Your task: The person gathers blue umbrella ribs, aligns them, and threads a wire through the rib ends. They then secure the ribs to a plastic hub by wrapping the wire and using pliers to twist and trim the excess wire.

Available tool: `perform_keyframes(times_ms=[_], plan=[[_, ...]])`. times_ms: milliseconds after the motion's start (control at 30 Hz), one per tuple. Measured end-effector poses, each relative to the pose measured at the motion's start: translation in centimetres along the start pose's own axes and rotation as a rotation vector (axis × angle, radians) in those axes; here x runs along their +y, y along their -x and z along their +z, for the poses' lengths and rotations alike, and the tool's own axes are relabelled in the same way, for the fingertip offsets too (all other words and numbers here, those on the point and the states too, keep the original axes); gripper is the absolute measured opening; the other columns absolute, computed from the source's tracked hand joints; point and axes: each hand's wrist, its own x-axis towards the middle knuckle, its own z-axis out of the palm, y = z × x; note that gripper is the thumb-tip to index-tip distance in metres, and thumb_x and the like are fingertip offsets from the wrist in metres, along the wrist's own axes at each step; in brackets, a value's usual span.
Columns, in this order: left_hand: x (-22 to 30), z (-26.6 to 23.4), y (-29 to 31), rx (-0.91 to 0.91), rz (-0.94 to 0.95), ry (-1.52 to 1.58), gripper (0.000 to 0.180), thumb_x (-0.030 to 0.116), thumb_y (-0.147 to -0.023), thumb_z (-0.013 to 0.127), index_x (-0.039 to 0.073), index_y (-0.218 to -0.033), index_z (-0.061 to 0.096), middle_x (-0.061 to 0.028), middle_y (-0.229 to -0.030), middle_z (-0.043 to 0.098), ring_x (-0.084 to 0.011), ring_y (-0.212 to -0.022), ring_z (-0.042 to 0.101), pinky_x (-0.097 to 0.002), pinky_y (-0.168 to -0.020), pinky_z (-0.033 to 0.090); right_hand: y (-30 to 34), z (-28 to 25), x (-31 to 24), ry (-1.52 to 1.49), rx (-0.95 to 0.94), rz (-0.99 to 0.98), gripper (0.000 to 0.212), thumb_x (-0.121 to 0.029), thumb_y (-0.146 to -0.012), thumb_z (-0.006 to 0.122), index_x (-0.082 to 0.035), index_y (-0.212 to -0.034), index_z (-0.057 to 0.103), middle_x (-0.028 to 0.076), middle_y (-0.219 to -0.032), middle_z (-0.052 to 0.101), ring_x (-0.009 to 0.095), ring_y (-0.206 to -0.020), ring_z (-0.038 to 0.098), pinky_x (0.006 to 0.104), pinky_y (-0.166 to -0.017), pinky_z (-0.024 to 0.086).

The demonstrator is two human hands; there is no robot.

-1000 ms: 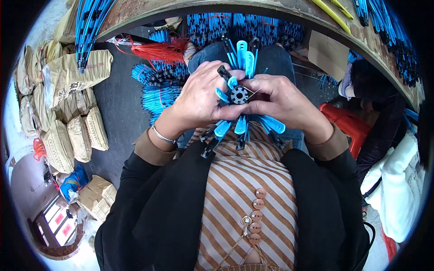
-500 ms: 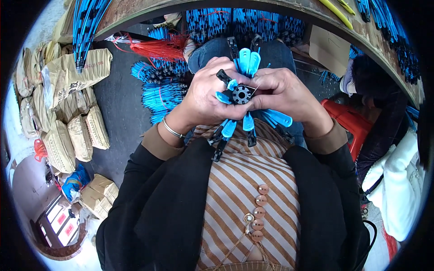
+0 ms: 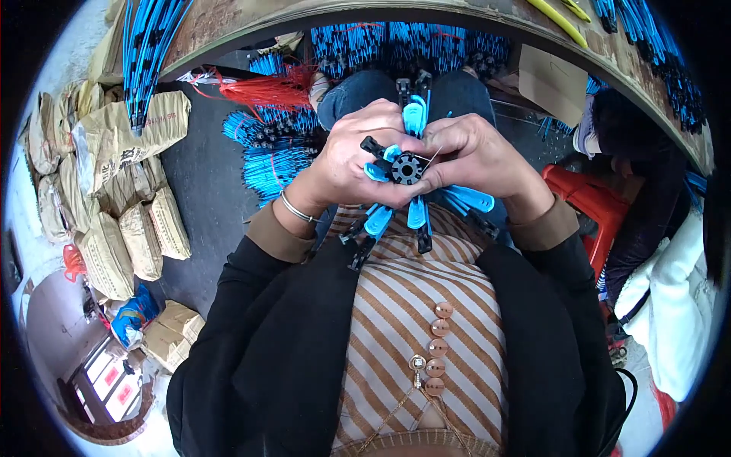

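Close in front of my body, my left hand (image 3: 358,156) is closed around the side of a round black slotted hub (image 3: 399,172), its open centre facing up. Blue ribs (image 3: 416,212) with flat rounded ends and black joints fan out from the hub on several sides; it looks like part of an umbrella frame. My right hand (image 3: 481,164) presses against the right side of the hub, thumb and fingers pinched on a thin wire (image 3: 434,158) by its rim. Palms and fingers hide part of the ribs.
A curved wooden table edge (image 3: 251,19) runs across the top, with blue rib bundles (image 3: 146,65) hanging over it. More bundles (image 3: 274,169) and red strings (image 3: 266,90) lie beyond my knees. Paper sacks (image 3: 106,251) stand left; a red stool (image 3: 590,206) is right.
The hub has turned and tilted slightly, and the upper ribs have drawn closer together. Both hands keep their hold with small finger shifts. The whole view has shifted slightly.
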Motion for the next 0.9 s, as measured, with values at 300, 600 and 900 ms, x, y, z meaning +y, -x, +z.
perform_keyframes(times_ms=[300, 600, 900], plan=[[-0.7, 0.2, -0.7, 0.002, -0.14, 0.066, 0.026, 0.004, -0.058, 0.077, 0.006, -0.08, 0.063, -0.0027, -0.073, 0.053, -0.0175, -0.066, 0.05, -0.027, -0.061, 0.043, 0.0, -0.4, 0.1, 0.022, 0.063, -0.043, 0.018, -0.011, -0.073, 0.071, 0.003, -0.084, 0.069, 0.004, -0.065, 0.054, 0.013, -0.055, 0.043, 0.0268, -0.052, 0.035], [-0.2, 0.2, -0.3, 0.04, -0.366, 0.134, 0.022, 0.005, -0.063, 0.076, 0.007, -0.08, 0.063, -0.0019, -0.078, 0.05, -0.0144, -0.065, 0.048, -0.0253, -0.061, 0.041, -0.2, 0.4, 0.4, 0.046, 0.085, 0.021, 0.017, -0.011, -0.08, 0.065, 0.003, -0.089, 0.066, 0.005, -0.071, 0.054, 0.013, -0.059, 0.044, 0.0273, -0.055, 0.036], [0.4, 0.9, 1.1, 0.141, -0.407, 0.184, 0.019, 0.004, -0.065, 0.073, 0.006, -0.08, 0.062, -0.0028, -0.079, 0.047, -0.0141, -0.068, 0.047, -0.0256, -0.064, 0.04, 0.2, 1.8, -1.0, -0.142, 0.209, 0.119, 0.012, -0.004, -0.076, 0.068, 0.004, -0.083, 0.064, 0.001, -0.071, 0.057, 0.009, -0.062, 0.048, 0.0217, -0.057, 0.038]])
